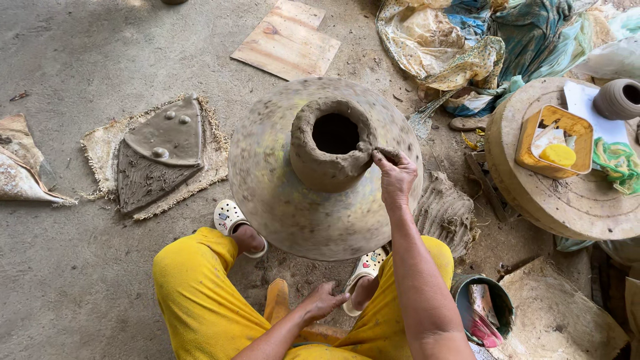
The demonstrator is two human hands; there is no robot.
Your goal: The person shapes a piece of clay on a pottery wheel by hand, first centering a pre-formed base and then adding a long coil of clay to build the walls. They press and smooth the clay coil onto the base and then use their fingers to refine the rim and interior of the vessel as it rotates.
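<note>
Shaping the wet grey neck (331, 143) on top of the big round brown clay pot (325, 167), standing on the floor between the feet. Right hand (395, 175) pinching the neck's rim between narrow fingers; left hand (322, 301) resting loose and empty by the knee. Probably needing next a gentle, even pinch further along the rim.

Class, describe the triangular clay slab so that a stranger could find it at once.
Start at the big clay pot whose neck the right hand pinches. To its left, on the floor, lies a frayed mat. The slab rests on it: flat, grey, triangular, with round studs.
</note>
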